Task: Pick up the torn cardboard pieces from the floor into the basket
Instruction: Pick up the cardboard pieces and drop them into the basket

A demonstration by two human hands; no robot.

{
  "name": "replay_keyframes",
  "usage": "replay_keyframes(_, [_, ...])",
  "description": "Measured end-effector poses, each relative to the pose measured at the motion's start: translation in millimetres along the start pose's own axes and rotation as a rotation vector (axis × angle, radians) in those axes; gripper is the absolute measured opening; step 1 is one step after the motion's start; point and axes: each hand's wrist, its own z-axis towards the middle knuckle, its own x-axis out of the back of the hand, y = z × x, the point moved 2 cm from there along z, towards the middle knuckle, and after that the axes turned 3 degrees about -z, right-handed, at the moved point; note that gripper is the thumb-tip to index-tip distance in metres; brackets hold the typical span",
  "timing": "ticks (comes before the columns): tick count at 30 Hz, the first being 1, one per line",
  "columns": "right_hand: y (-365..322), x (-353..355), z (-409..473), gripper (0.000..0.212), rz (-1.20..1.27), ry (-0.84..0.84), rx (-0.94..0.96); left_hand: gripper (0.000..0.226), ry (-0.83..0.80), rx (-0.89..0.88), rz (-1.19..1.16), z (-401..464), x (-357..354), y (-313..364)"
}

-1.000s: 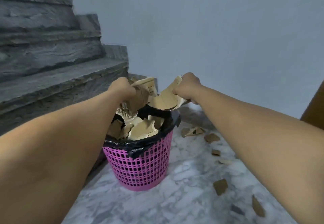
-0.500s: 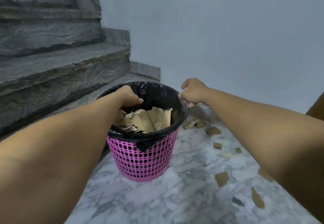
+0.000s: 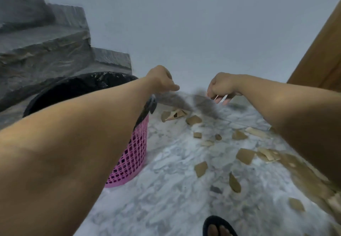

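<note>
Both arms outstretched, left hand (image 3: 162, 78) grip curled empty; right hand (image 3: 220, 88) seemingly likewise, blurred

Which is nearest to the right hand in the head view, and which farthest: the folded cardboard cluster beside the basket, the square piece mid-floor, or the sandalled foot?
From the right hand:
1. Folded cardboard cluster, just below and left of the hand, beside the basket.
2. Square piece, mid-floor, nearer the camera.
3. Sandalled foot, at the bottom edge.

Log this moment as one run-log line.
left hand: curled, empty | right hand: curled, empty | pink basket: upright, black liner | cardboard pieces: scattered on marble floor
</note>
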Motion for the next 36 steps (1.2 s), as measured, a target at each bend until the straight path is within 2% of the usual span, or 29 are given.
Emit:
replay_keyframes(4, [55,-30,50,0.011,-0.009,-0.087,-0.073,0.033,-0.127,0.057,0.104,38,-72,-9])
replay_keyframes(8, [100,-69,102,0.017,0.002,-0.165,-0.120,0.031,-0.295,0.156,0.229,68,-139,-44])
replay_keyframes(12, [117,-107,148,0.031,0.034,-0.189,-0.099,0.066,-0.299,0.327,0.204,95,-179,-95])
replay_keyframes(13, [119,-116,158,0.034,0.013,-0.186,-0.070,0.069,-0.297,0.363,0.220,102,-186,-107])
replay_keyframes(15, [117,-134,175,0.038,-0.061,-0.168,0.004,0.061,-0.282,0.424,0.270,110,-198,-131])
replay_keyframes(17, [117,-152,194,0.045,-0.160,-0.165,0.076,0.049,-0.251,0.500,0.315,121,-213,-156])
replay_keyframes(20, [120,-175,212,0.054,-0.258,-0.173,0.132,0.055,-0.176,0.628,0.335,135,-233,-180])
replay_keyframes(22, [122,-188,227,0.040,-0.338,-0.194,0.177,0.063,-0.100,0.678,0.338,148,-238,-192])
replay_keyframes(24, [122,-194,243,0.016,-0.381,-0.195,0.202,0.069,-0.005,0.717,0.323,161,-239,-205])
replay_keyframes(26, [123,-196,261,0.018,-0.342,-0.203,0.236,0.075,0.117,0.747,0.303,175,-235,-221])
replay_keyframes(29, [118,-189,286,0.010,-0.278,-0.100,0.318,0.080,0.276,0.797,0.286,194,-225,-243])
replay_keyframes(31, [115,-184,298,0.017,-0.352,-0.033,0.313,0.082,0.348,0.847,0.238,203,-219,-253])
replay_keyframes(36, [114,-188,320,0.019,-0.442,-0.097,0.329,0.075,0.462,0.971,0.051,223,-220,-261])
